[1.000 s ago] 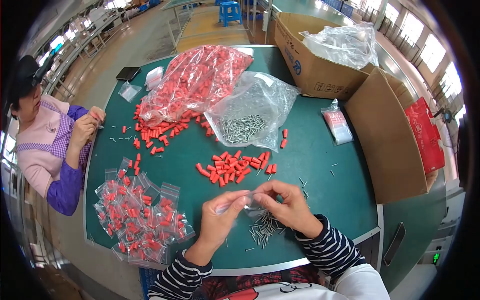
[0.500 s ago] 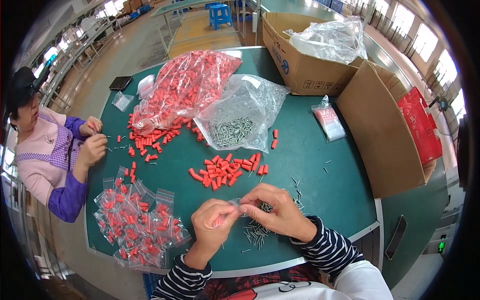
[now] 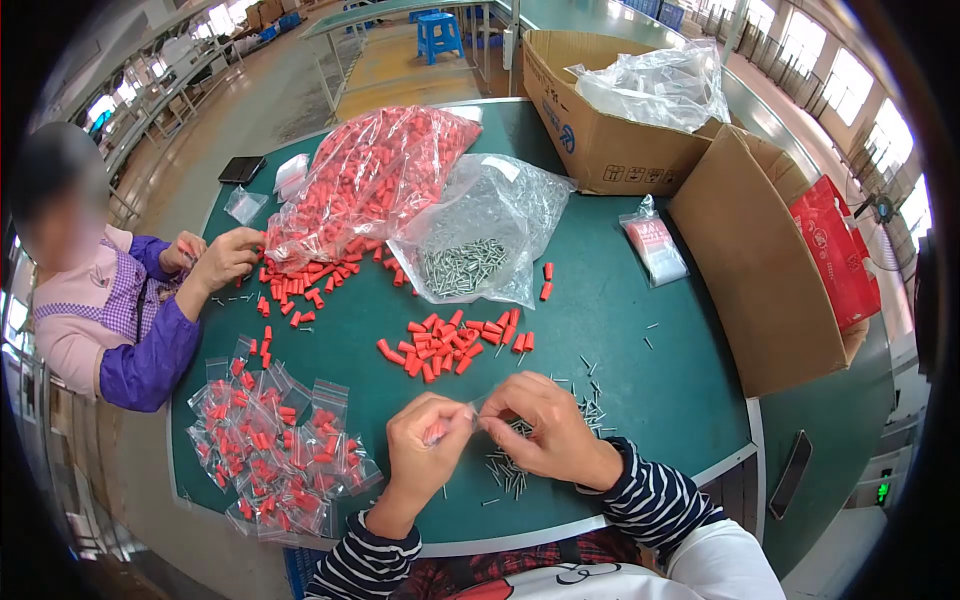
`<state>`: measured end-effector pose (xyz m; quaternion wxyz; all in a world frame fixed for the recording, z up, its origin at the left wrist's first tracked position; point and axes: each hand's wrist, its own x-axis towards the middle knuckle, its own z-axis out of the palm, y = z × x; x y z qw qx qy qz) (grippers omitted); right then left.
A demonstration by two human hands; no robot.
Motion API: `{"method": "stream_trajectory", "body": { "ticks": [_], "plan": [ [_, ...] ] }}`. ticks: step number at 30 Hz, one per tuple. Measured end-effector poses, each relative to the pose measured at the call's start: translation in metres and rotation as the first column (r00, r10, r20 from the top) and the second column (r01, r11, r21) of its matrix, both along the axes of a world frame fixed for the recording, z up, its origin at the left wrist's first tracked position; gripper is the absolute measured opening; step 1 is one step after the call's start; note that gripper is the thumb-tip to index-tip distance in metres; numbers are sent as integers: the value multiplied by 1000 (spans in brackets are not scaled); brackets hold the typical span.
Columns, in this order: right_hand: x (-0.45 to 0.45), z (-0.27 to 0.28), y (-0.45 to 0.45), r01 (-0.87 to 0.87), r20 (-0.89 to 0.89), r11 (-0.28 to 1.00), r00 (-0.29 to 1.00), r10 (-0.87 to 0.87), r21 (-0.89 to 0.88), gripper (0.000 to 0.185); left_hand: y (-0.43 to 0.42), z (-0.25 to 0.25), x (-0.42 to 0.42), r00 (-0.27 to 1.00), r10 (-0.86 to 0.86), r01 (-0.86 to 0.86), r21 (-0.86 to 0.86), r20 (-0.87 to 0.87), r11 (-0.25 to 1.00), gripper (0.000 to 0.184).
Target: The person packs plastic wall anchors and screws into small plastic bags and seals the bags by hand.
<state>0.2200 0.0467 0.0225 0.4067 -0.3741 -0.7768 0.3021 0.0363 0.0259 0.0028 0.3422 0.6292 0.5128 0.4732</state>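
Observation:
A small clear zip bag [image 3: 478, 407] stretches between my two hands near the front of the table. My left hand [image 3: 425, 440] is closed around its lower part, where red shows through the plastic. With thumb and fingertips, my right hand [image 3: 545, 425] pinches the bag's other edge. Loose screws [image 3: 512, 470] lie under and beside my right hand, partly hidden by it. Just beyond both hands is a small heap of red plastic caps [image 3: 440, 343]. Filled zip bags [image 3: 280, 440] with red caps are piled to the left of my left hand.
A big bag of red caps [image 3: 375, 165] and an open bag of screws [image 3: 465, 265] lie farther back. Cardboard boxes [image 3: 765, 280] stand right, near a pack of zip bags [image 3: 655, 245]. A co-worker's hand [image 3: 228, 260] reaches in from the left.
My right hand has shifted slightly, and the bag's edge between my hands looks more stretched. The co-worker's nearer hand has moved toward the red caps by the big bag.

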Motion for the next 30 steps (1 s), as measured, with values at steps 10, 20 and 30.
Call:
{"method": "stream_trajectory", "body": {
  "ticks": [10, 20, 30],
  "plan": [
    [-2, 12, -5, -14, 330, 973, 942, -65, 229, 28, 0, -1, -1, 999, 39, -36, 97, -21, 995, 5],
    [13, 25, 10, -210, 476, 937, 878, 56, 277, 24, 6, 19, -5, 999, -40, 44, 157, -27, 987, 35],
    [17, 45, 13, -372, 474, 916, 841, 263, 152, 18, 6, 10, -9, 971, -230, 239, 184, -67, 954, 58]
  ]
}}
